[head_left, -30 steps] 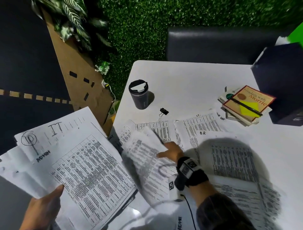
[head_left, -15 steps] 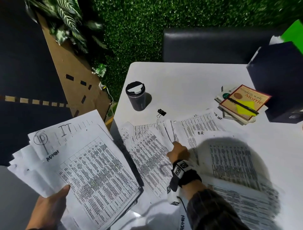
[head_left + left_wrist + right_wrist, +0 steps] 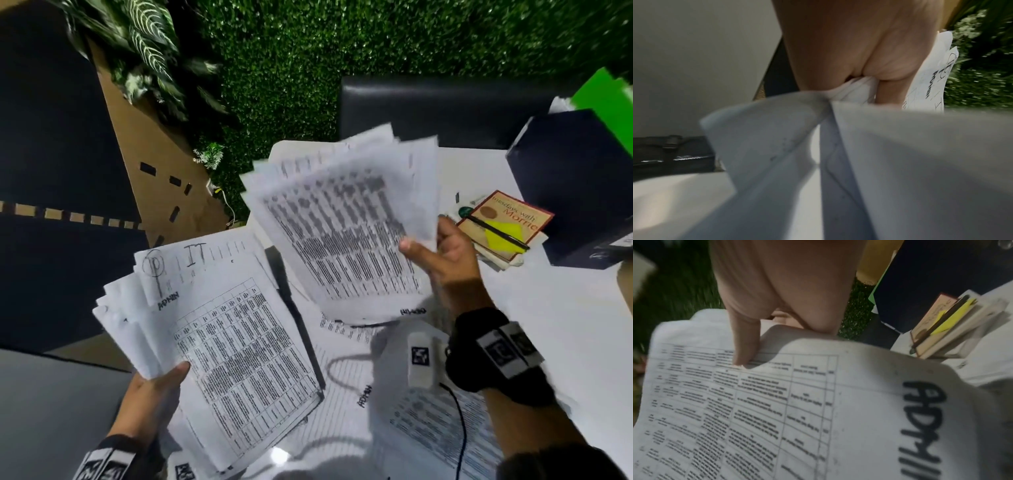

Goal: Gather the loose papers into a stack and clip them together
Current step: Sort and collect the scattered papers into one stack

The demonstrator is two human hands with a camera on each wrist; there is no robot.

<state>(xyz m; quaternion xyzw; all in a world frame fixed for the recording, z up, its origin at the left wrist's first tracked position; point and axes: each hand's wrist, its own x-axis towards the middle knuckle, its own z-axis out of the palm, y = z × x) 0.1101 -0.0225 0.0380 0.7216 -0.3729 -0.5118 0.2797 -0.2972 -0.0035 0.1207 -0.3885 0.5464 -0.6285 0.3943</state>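
My left hand (image 3: 154, 390) grips a fanned bundle of printed sheets (image 3: 233, 342) by its lower left corner, held up over the table's near left side; the top sheet carries a table and the handwritten words "IT" and "ADMIN". My right hand (image 3: 435, 253) pinches a second sheaf of papers (image 3: 342, 233) by its right edge, lifted and blurred above the table's middle. In the right wrist view my thumb (image 3: 744, 344) presses on that sheaf (image 3: 777, 410). More loose papers (image 3: 428, 428) lie on the white table (image 3: 582, 342). The lifted sheets hide the binder clip.
A stack of books (image 3: 503, 229) topped by a pen and a yellow note sits at the right. Behind it stands a dark box (image 3: 575, 192). A dark chair back (image 3: 445, 113) is beyond the table. A cable (image 3: 462, 428) trails from my right wrist over the papers.
My right hand was pulling sheets together flat on the table; it has now lifted a sheaf up off the table. The left bundle has moved right and closer in. The cup and clip are now covered.
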